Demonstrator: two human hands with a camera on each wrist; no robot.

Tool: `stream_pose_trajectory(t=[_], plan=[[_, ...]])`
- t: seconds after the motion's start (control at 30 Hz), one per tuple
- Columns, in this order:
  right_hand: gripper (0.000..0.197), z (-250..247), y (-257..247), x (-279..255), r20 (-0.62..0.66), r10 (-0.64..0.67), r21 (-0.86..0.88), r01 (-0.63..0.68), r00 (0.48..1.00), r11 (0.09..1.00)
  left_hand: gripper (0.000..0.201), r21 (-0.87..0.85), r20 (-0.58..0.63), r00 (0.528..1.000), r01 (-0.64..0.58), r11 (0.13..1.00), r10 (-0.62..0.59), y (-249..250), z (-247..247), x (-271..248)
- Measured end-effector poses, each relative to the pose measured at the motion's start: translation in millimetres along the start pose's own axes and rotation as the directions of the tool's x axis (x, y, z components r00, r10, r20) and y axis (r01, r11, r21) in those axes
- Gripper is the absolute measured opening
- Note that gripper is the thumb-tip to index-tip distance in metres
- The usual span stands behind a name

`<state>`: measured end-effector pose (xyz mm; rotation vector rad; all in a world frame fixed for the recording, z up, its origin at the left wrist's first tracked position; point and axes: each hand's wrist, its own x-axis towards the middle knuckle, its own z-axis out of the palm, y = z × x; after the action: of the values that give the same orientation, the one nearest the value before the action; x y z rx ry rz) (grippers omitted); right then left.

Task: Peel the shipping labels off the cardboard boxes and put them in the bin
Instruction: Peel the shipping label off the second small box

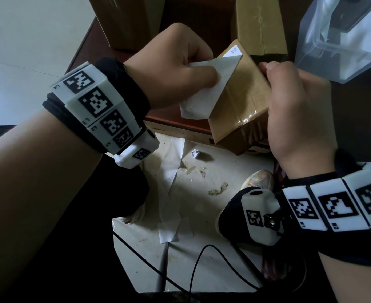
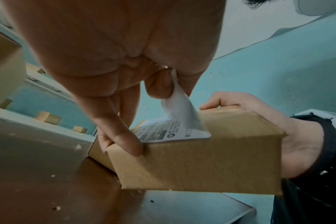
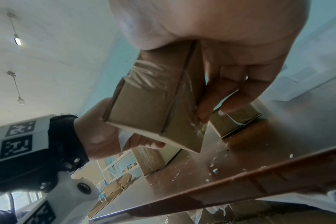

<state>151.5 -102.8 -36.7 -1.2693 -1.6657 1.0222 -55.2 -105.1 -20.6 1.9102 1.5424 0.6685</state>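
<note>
Fingers of the left hand [image 1: 175,68] pinched the half-peeled label [image 1: 204,90], thin and likely to tear, best gripped near the stuck seam. Right hand [image 1: 298,119] clasped the light, stiff box [image 1: 243,110].

A storeroom or parcel-handling room

Cardboard boxes [image 1: 261,25] are stood along the far edge of a brown bench [image 3: 278,136] flecked with paper scraps. White metal shelving [image 3: 113,168] loaded with more cartons is seen against pale blue walls [image 2: 278,83]. Bare bulbs [image 3: 17,40] are hung from a white ceiling, and torn label backing [image 1: 173,169] is strewn on the floor below the bench's near edge.
</note>
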Motion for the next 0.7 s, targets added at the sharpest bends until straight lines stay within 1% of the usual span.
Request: stream_pose_trajectory(t=[0.13,0.33,0.47,0.7], plan=[[0.052,-0.6,0.0,0.8,0.009,0.024,0.009,-0.024,1.000,1.000,0.054,-0.005,-0.009,1.000,0.002,1.000,-0.002,-1.1,0.6,0.2],[0.052,-1.7,0.2,-0.2,-0.004,-0.013,-0.011,0.013,1.000,1.000,0.051,-0.015,-0.033,0.999,0.002,1.000,-0.002,-1.6,2.0,0.7],[0.056,-1.5,0.6,0.8,-0.009,-0.005,-0.005,0.005,1.000,1.000,0.049,-0.030,-0.036,0.999,0.000,1.000,-0.001,-1.8,3.0,2.0],[0.055,-2.3,-0.3,1.1,-0.006,0.004,0.000,-0.004,1.000,1.000,0.051,-0.029,-0.031,1.000,-0.001,1.000,0.000,-2.4,2.8,2.1]])
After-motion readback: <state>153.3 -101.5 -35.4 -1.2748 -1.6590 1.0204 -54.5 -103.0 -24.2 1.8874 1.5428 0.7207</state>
